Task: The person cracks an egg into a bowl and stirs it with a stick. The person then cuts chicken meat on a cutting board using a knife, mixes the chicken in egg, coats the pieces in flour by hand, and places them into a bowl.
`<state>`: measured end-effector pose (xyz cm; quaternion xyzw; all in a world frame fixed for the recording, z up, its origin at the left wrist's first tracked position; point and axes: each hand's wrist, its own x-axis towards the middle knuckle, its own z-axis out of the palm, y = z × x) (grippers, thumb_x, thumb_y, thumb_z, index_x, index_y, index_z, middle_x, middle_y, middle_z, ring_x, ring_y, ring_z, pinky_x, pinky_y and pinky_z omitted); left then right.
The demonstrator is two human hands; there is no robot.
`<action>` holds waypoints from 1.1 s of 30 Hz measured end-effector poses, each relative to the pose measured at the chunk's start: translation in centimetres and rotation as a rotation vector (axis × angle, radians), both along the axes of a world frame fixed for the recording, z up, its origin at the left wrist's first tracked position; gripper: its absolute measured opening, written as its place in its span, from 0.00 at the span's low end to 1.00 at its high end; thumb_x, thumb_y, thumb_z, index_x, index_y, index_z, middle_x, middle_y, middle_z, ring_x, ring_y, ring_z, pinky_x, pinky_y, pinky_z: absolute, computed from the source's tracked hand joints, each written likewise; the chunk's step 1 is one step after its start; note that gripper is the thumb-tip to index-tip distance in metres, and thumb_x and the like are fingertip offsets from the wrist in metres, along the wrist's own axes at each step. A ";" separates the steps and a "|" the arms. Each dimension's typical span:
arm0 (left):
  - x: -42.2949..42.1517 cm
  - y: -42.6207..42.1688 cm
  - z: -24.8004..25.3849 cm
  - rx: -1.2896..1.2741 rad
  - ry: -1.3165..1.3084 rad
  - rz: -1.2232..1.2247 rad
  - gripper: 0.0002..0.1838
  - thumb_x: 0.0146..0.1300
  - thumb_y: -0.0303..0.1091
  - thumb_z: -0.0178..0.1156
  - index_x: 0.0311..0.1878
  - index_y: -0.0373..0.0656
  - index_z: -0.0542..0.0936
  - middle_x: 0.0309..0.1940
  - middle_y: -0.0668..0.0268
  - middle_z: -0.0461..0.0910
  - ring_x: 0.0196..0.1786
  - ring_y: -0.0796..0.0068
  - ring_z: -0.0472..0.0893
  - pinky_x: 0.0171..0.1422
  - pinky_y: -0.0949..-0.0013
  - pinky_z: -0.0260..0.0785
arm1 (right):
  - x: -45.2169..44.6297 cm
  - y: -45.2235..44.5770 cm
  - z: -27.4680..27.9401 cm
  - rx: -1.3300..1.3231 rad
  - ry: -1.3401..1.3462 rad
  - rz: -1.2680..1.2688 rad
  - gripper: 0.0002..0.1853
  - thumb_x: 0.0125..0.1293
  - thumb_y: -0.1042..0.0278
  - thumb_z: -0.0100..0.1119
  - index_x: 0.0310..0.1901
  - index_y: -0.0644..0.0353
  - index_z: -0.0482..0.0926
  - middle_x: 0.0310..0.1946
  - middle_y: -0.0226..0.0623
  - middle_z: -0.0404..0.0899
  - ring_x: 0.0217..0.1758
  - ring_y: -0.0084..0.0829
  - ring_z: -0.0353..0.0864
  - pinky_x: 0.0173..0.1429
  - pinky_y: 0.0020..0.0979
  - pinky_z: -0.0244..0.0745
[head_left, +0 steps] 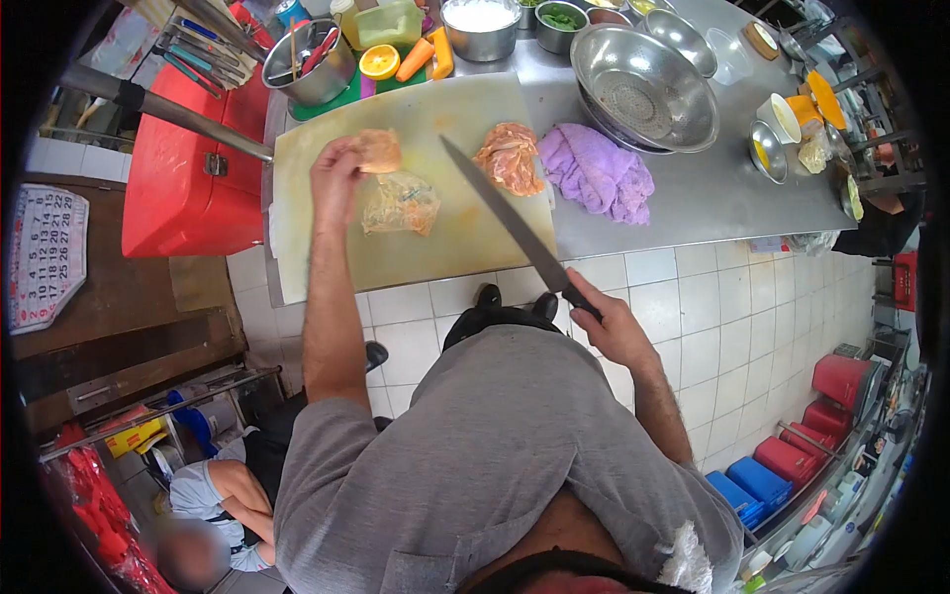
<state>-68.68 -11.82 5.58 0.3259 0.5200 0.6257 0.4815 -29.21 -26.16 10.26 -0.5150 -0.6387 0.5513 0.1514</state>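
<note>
Below a stainless-steel surface [693,203], a white-tiled floor [701,297] is shown in the head view. A large, pale-yellow, rectangular cutting board [307,262] is laid along the near edge, apparently to be worked from a standing position. A thin, pale-pink piece of raw meat [382,151] is located at the left part of the board; its edge is pinched between thumb and fingers by the left grip [338,163], presumably so that it can be handled well apart from the blade. A crumpled, translucent sheet [399,205] of uncertain material lies just beside it. A folded mound of pink raw meat [511,158] is placed on the board's right side, near a crumpled purple cloth [597,173], probably within easy reach. A long steel knife with a black handle [507,216] is clasped firmly by the right grip [616,327], its blade angled over the board; contact cannot be told.
</note>
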 end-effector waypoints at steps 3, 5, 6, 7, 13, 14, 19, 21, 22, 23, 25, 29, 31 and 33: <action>4.0 0.4 -0.9 -0.007 0.000 -0.104 0.12 0.53 0.24 0.54 0.43 0.38 0.75 0.32 0.68 0.76 0.31 0.81 0.74 0.33 0.77 0.67 | 0.3 0.1 0.0 -0.009 -0.019 -0.086 0.28 0.62 0.76 0.52 0.65 0.52 0.60 0.52 0.48 0.74 0.55 0.42 0.74 0.57 0.35 0.70; 5.9 0.6 -1.1 -0.032 -0.104 -0.179 0.12 0.53 0.25 0.55 0.43 0.39 0.75 0.32 0.69 0.76 0.31 0.81 0.74 0.32 0.77 0.67 | 0.5 0.1 -1.0 0.144 -0.015 -0.064 0.29 0.62 0.76 0.52 0.65 0.52 0.59 0.52 0.49 0.74 0.54 0.43 0.75 0.57 0.35 0.70; 6.7 0.6 -1.0 -0.139 -0.052 -0.250 0.12 0.53 0.26 0.55 0.43 0.39 0.75 0.32 0.69 0.77 0.31 0.81 0.75 0.32 0.77 0.67 | 0.5 0.1 -1.2 0.145 -0.015 -0.066 0.29 0.62 0.76 0.52 0.65 0.52 0.59 0.52 0.49 0.74 0.54 0.43 0.75 0.57 0.35 0.70; 7.2 0.6 -1.0 -0.248 0.001 -0.321 0.12 0.53 0.26 0.56 0.42 0.39 0.75 0.32 0.69 0.77 0.31 0.81 0.75 0.32 0.77 0.68 | 0.4 -0.1 -1.4 0.162 -0.011 -0.082 0.29 0.62 0.76 0.52 0.65 0.52 0.59 0.52 0.50 0.74 0.54 0.43 0.75 0.56 0.35 0.70; 8.0 0.2 -2.4 -0.216 0.803 -0.357 0.16 0.52 0.27 0.59 0.46 0.35 0.73 0.39 0.61 0.76 0.35 0.73 0.78 0.39 0.71 0.72 | -0.3 -0.1 -2.6 0.204 -0.101 -0.067 0.30 0.62 0.76 0.53 0.66 0.50 0.59 0.48 0.50 0.76 0.50 0.40 0.77 0.53 0.34 0.70; 8.2 -0.4 -2.2 -0.145 0.783 -0.307 0.17 0.51 0.28 0.61 0.45 0.35 0.73 0.36 0.60 0.76 0.32 0.73 0.78 0.39 0.71 0.72 | -0.4 -0.2 -2.8 0.217 -0.140 -0.035 0.30 0.61 0.76 0.53 0.66 0.51 0.59 0.48 0.50 0.76 0.50 0.42 0.77 0.53 0.35 0.70; 8.4 -1.0 -3.5 -0.204 0.645 -0.360 0.20 0.47 0.30 0.64 0.44 0.35 0.74 0.34 0.60 0.76 0.32 0.70 0.78 0.40 0.71 0.72 | -1.9 -0.2 -3.2 0.256 -0.197 0.022 0.31 0.61 0.74 0.52 0.66 0.49 0.57 0.39 0.48 0.77 0.41 0.46 0.77 0.45 0.40 0.72; 8.1 0.1 -4.6 -0.227 0.633 -0.368 0.20 0.46 0.31 0.65 0.44 0.35 0.74 0.33 0.61 0.76 0.33 0.70 0.78 0.40 0.71 0.71 | -2.1 0.1 -3.5 0.259 -0.202 0.035 0.31 0.61 0.73 0.52 0.66 0.50 0.56 0.40 0.49 0.76 0.41 0.47 0.77 0.45 0.40 0.72; 7.8 0.7 -5.0 -0.299 0.696 -0.504 0.20 0.47 0.30 0.64 0.45 0.35 0.74 0.38 0.62 0.75 0.35 0.73 0.77 0.40 0.71 0.71 | -2.2 0.2 -3.5 0.265 -0.141 0.010 0.31 0.61 0.74 0.52 0.66 0.51 0.56 0.40 0.49 0.76 0.42 0.47 0.77 0.46 0.39 0.72; 7.5 1.1 -5.3 -0.370 0.758 -0.641 0.20 0.48 0.29 0.64 0.46 0.35 0.74 0.44 0.62 0.75 0.36 0.76 0.76 0.41 0.71 0.70 | -2.3 0.4 -3.5 0.272 -0.078 -0.016 0.31 0.61 0.74 0.52 0.66 0.51 0.57 0.41 0.50 0.76 0.43 0.48 0.77 0.46 0.39 0.72; 8.5 0.3 -3.0 -0.317 0.737 -0.600 0.18 0.48 0.29 0.63 0.44 0.35 0.74 0.44 0.61 0.75 0.38 0.74 0.76 0.42 0.70 0.69 | -2.4 0.7 -3.3 0.293 -0.050 -0.050 0.31 0.61 0.75 0.52 0.66 0.52 0.57 0.42 0.51 0.76 0.44 0.48 0.77 0.47 0.38 0.72; 9.9 -1.2 -0.7 0.208 1.173 -0.212 0.13 0.46 0.28 0.62 0.37 0.40 0.75 0.38 0.59 0.75 0.41 0.60 0.75 0.45 0.62 0.68 | -2.2 1.0 -3.0 0.297 -0.012 -0.159 0.30 0.61 0.76 0.53 0.65 0.53 0.58 0.43 0.52 0.76 0.45 0.48 0.77 0.48 0.38 0.72; 9.4 -1.9 -2.5 0.284 1.301 -0.267 0.13 0.47 0.27 0.62 0.38 0.40 0.76 0.40 0.59 0.74 0.42 0.61 0.74 0.47 0.64 0.68 | -2.0 1.0 -2.8 0.270 -0.027 -0.153 0.30 0.61 0.76 0.53 0.66 0.53 0.58 0.46 0.52 0.76 0.48 0.45 0.77 0.50 0.35 0.71; 9.0 -2.3 -3.2 0.372 1.430 -0.323 0.12 0.49 0.27 0.61 0.39 0.40 0.76 0.42 0.59 0.74 0.44 0.63 0.74 0.48 0.67 0.68 | -1.7 1.3 -2.8 0.251 -0.042 -0.155 0.30 0.62 0.77 0.53 0.66 0.52 0.58 0.49 0.51 0.75 0.51 0.42 0.77 0.53 0.32 0.70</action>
